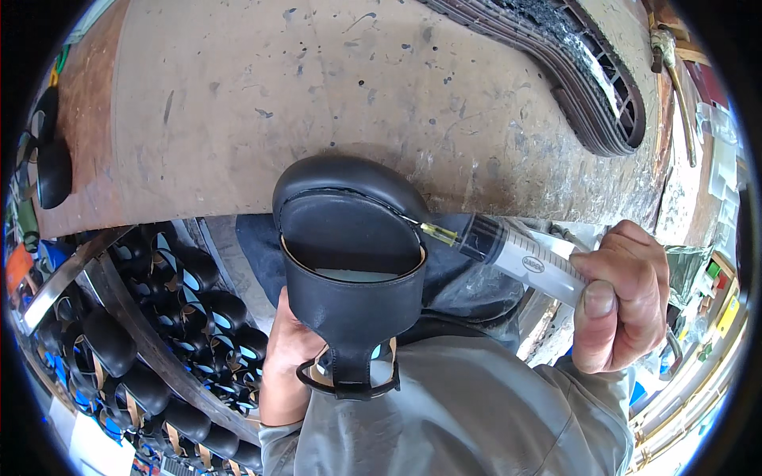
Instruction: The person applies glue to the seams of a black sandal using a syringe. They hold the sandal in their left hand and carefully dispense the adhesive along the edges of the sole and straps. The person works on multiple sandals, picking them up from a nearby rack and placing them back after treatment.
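Observation:
A black leather shoe upper (353, 305), rounded toe away from me and ankle strap towards me, is held just off the bench's near edge. My left hand (294, 349) grips it from beneath on its left side, and the shoe hides most of the fingers. My right hand (623, 297) is closed around a clear syringe (536, 258) with a dark front end. From its yellowish hub, the thin needle (410, 220) reaches the seam at the right side of the toe. How deep the tip sits cannot be made out.
The stained workbench (262, 119) spans the far side. A dark brown shoe sole (599, 119) lies at its far right, near a brush (675, 87). Several black shoes (111, 341) fill a metal-railed rack at lower left, and another black shoe (54, 173) rests at the bench's left end.

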`<state>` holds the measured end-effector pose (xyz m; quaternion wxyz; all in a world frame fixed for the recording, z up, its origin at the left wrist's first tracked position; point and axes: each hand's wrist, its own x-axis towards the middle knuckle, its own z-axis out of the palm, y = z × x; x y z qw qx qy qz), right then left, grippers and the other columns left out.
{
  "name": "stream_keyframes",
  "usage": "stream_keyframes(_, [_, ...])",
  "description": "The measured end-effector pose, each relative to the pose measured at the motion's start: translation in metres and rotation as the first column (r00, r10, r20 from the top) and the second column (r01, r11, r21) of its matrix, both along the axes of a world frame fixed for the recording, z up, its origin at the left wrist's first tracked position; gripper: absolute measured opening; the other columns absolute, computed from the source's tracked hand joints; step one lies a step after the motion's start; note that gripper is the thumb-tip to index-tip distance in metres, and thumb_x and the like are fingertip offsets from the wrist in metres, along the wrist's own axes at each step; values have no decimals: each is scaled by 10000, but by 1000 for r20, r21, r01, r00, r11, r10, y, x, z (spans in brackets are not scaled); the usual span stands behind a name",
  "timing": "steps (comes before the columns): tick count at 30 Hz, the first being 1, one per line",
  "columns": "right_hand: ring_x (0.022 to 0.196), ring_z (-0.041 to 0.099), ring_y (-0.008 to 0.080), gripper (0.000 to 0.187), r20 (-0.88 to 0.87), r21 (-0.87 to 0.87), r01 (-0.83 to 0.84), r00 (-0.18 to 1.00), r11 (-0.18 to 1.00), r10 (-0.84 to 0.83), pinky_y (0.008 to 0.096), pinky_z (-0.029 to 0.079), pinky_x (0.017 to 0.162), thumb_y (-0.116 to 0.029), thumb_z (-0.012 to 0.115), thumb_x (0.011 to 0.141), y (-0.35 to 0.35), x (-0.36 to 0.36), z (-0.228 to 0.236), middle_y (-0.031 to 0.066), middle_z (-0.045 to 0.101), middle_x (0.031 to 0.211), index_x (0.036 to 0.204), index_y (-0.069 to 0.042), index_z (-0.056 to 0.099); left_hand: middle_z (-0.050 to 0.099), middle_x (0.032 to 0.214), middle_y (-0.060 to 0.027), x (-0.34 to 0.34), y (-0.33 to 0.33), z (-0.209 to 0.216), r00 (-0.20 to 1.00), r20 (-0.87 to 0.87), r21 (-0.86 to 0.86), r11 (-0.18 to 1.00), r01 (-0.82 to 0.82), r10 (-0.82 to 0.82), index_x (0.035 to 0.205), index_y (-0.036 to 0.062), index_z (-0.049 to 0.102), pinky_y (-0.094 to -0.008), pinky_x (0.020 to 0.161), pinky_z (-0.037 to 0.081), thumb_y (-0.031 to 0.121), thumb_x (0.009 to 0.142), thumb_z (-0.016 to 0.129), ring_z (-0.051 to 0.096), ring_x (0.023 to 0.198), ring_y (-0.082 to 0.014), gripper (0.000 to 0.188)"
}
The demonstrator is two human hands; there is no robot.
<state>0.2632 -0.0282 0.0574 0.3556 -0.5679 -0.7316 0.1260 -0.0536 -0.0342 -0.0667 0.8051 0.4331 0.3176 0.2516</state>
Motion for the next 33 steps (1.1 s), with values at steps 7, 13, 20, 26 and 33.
stream_keyframes(7, [338, 360, 131, 145, -3, 14, 5, 1000, 1000, -5, 288, 282, 420, -128, 563, 784, -7, 0, -4, 33, 471, 466, 764, 15, 575, 594, 1106, -166, 9, 0, 1, 999, 35, -32, 999, -31, 32, 1073, -35, 591, -314, 816, 491, 24, 763, 674, 592, 961, -213, 327])
stream_keyframes(13, [345, 362, 133, 143, -8, 15, 19, 1000, 1000, -18, 289, 288, 430, -126, 560, 783, -12, 1, -7, 36, 468, 464, 768, 16, 573, 588, 1112, -170, 11, 0, 2, 998, 52, -52, 998, -33, 36, 1070, -34, 590, -324, 828, 486, 44, 760, 679, 582, 978, -224, 332])
stream_keyframes(20, [353, 381, 132, 149, -39, 5, 37, 999, 999, -36, 285, 296, 441, -125, 557, 787, -16, -1, -10, 36, 463, 464, 777, 23, 571, 582, 1118, -175, 16, 1, 2, 996, 73, -82, 996, -36, 42, 1067, -33, 589, -336, 842, 480, 67, 756, 684, 570, 997, -237, 340])
stream_keyframes(26, [355, 389, 132, 166, -80, -22, 47, 996, 999, -48, 286, 295, 435, -140, 558, 802, -19, -2, -8, 34, 465, 469, 779, 24, 570, 577, 1124, -180, 25, 6, 3, 990, 133, -127, 991, -31, 48, 1063, -32, 588, -346, 854, 475, 87, 753, 689, 560, 1013, -249, 347])
stream_keyframes(33, [418, 407, 146, 184, -55, -80, 104, 992, 991, -109, 290, 336, 479, -168, 569, 800, -24, -2, -5, 38, 488, 496, 763, 10, 597, 570, 1131, -185, 36, 8, 3, 979, 191, -220, 975, -32, 75, 1060, -31, 586, -358, 868, 469, 110, 749, 694, 549, 1033, -262, 358])
